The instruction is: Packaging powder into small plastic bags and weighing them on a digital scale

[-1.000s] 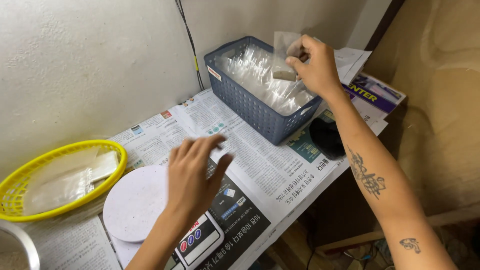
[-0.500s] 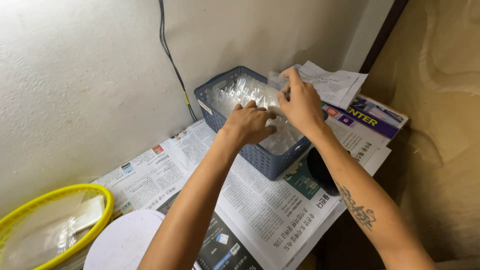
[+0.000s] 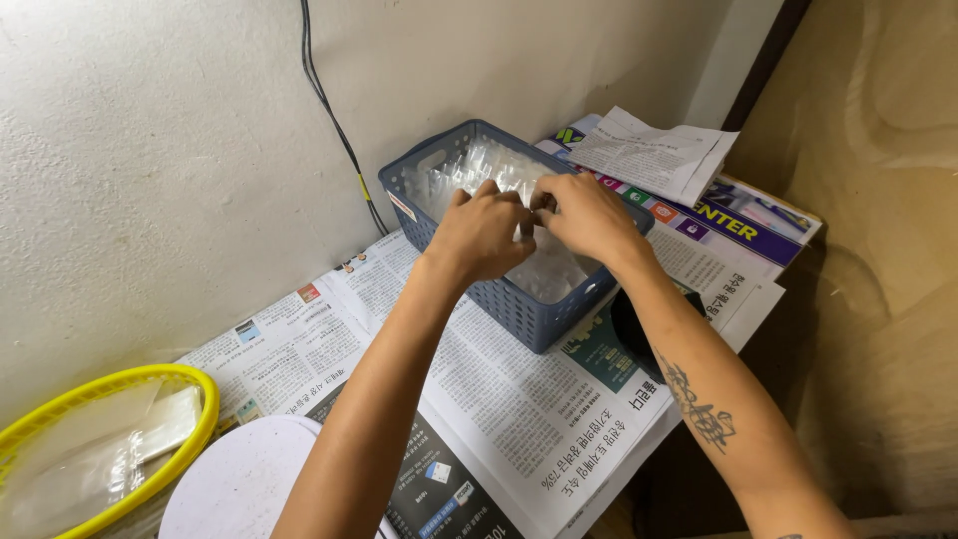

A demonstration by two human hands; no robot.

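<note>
Covering table: newspaper (image 3: 519, 399), its edge running toward 5 o'clock.
Wall: close behind basket (image 3: 519, 304) at 12 o'clock.
Basket: blue, slotted, white label at 9 o'clock, clear bags (image 3: 544, 269) inside.
Yellow tray (image 3: 150, 384): 8 o'clock, cut off.
White disc (image 3: 244, 489): 7 o'clock, cut off.
Left hand (image 3: 479, 235): curled over bags.
Right hand (image 3: 584, 215): touching left; what the fingertips pinch cannot be told.

Soft, even daylight fills the scene, moderately bright, with no harsh glare. The white wall (image 3: 150, 170) at ten o'clock is evenly lit. Shadow gathers at four o'clock beneath the bench (image 3: 599, 469) edge. Focus is sharp throughout; slight wide-angle stretching shows toward the corners.
</note>
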